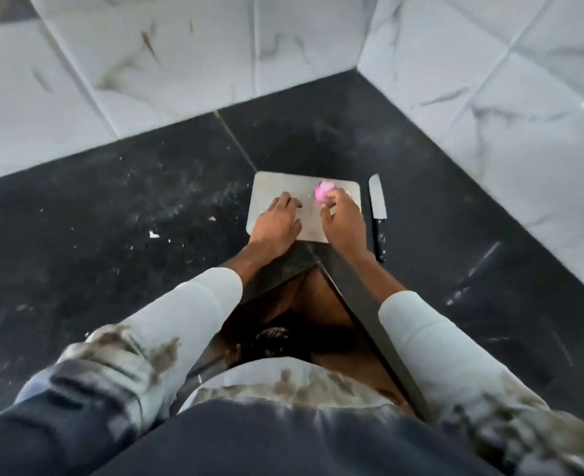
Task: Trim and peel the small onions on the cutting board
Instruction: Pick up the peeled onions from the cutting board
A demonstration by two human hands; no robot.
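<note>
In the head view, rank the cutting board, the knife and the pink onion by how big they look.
Largest to smallest:
1. cutting board, the widest by far.
2. knife, long but narrow, lying on the counter just right of the board.
3. pink onion, small and blurred, at the right hand fingers.

a black stone bench (119,214) is wrapping round an inner corner below white marbled wall tiles, with a thin seam running across its top toward the corner. a grey cutting board (273,182) is lying flat on it near the bench's front edge, under both grips. just to the right of the right grip (344,219), a knife (377,214) is lying on the bench alongside the board's right edge, blade pointing away from the person, dark handle reaching toward the front edge. to the left of the left grip (277,221), pale crumbs and a small white scrap (154,234) are sitting scattered on the dark surface.
</note>
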